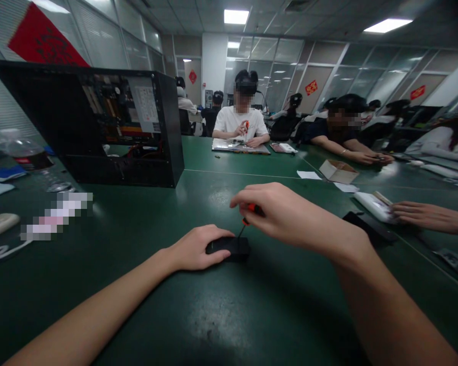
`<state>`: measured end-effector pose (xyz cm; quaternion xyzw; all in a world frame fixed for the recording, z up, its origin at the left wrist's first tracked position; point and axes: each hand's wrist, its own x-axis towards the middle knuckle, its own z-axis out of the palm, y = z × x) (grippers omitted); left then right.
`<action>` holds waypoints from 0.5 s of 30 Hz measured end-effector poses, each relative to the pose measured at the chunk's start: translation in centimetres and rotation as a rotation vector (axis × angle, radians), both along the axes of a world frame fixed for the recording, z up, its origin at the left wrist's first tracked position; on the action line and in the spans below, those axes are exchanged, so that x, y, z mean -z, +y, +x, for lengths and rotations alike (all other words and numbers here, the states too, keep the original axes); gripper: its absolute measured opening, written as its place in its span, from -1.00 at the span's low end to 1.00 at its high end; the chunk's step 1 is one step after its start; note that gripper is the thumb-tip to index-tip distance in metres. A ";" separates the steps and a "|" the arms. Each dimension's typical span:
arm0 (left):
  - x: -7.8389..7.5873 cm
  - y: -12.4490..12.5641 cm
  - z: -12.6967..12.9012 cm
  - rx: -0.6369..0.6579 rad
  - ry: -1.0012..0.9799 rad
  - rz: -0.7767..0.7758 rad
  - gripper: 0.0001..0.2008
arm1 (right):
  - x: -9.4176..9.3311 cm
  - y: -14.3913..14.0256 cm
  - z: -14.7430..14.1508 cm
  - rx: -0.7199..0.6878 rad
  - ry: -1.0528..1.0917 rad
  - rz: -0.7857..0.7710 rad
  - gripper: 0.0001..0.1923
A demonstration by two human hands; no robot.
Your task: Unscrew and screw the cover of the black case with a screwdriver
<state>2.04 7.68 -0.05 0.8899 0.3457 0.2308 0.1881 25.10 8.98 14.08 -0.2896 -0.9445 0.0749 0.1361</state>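
Observation:
A small black box-shaped device (239, 249) lies on the green table (156, 315), its exact kind not clear from here. Wrapped over its left end is my left hand (200, 247), thumb along the near side and fingers on the far side. My right hand (277, 213) is closed around a screwdriver (246, 221) with a red and black handle. The thin shaft slants down to the top of the black device, and its tip meets the surface near the right end. My right fingers partly cover the handle.
An opened black computer case (164, 127) stands at the back left, beside a bottle (26, 152) of dark drink. Across the table a person in a white shirt (240, 122) works on a flat panel (238, 146). At right are an open cardboard box (338, 171) and another person's hand (423, 213).

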 end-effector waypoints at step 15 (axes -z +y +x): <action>-0.3 0.7 -0.3 0.076 -0.165 -0.295 -0.61 | 0.7 -0.4 -0.1 0.005 0.044 -0.004 -0.58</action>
